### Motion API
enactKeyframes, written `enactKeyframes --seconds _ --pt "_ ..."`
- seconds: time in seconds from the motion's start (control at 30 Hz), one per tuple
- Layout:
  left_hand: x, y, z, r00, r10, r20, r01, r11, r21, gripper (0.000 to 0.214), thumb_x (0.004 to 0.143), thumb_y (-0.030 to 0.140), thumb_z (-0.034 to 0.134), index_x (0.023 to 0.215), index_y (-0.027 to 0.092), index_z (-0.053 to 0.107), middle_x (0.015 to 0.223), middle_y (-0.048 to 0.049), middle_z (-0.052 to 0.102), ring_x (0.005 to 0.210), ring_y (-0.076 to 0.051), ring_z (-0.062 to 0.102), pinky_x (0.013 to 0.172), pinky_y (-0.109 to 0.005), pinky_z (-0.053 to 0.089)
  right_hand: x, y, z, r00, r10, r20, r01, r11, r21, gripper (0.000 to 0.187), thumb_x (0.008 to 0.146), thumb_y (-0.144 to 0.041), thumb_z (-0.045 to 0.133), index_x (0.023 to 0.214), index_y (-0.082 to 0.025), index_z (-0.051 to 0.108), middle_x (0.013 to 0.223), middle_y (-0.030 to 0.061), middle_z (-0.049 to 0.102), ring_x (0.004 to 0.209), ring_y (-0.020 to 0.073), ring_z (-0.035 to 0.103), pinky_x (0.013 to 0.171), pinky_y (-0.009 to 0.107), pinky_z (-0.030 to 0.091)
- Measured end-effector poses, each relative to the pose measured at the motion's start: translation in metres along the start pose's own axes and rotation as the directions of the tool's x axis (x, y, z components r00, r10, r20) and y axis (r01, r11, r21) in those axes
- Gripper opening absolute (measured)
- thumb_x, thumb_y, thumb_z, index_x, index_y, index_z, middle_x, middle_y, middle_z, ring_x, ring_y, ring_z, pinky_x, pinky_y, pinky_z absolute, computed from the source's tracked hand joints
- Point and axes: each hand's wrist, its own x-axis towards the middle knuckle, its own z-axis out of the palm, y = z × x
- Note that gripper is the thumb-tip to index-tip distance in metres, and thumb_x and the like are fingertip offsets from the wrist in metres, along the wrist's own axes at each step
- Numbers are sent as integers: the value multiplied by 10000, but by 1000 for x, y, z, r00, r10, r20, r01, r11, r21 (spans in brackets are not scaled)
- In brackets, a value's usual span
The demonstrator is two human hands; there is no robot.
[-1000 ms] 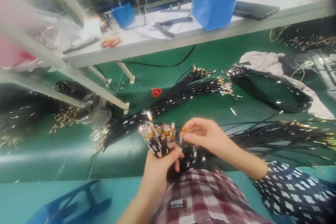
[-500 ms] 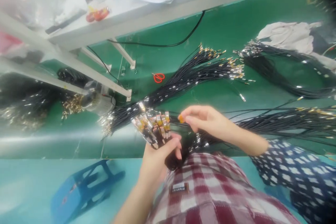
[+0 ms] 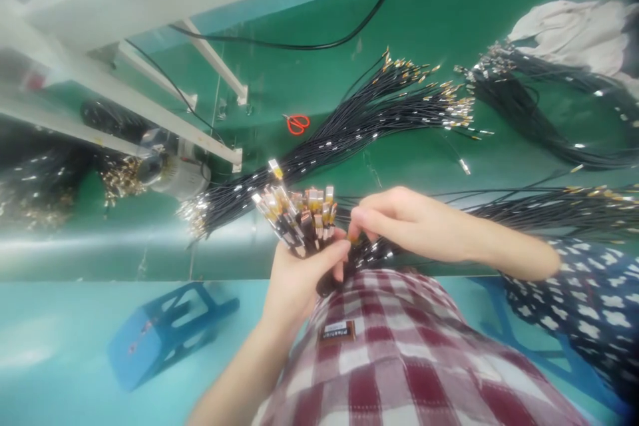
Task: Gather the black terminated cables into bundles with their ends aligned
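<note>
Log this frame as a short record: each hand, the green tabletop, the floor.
left hand: gripping a bunch of black cables, metal connectors pointing away from the body
right hand: beside the left, apparently pinching a small orange piece, mostly hidden
green tabletop: large black cable bundle, red-handled scissors, pale cloth
floor: blue plastic stool, lower left

Maroon-and-white checked garment, small label

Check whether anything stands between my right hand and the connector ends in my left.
Nothing visible stands between the right hand and the connector ends; just below them, the left hand comes partly between.
</note>
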Motion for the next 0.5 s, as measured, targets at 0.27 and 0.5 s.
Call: enactKeyframes --seconds 0.27,0.5 --pt "-1 0 -2 999 32 32 -34 997 75 107 743 176 683 679 123 617 570 5 561 448 -73 468 452 -220 353 3 4 7 999 44 -20 -43 999 33 513 950 -450 360 759 -164 740 627 2 596 576 113 513 545 235 326" --pt "3 2 -1 1000 29 -13 -28 999 25 124 738 155 674 669 127 575 564 11 537 443 -70 451 462 -226 330 7 17 16 972 155 -175 -109 963 245 523 933 -524 384 811 -162 741 697 17 625 635 121 531 596 242 369"
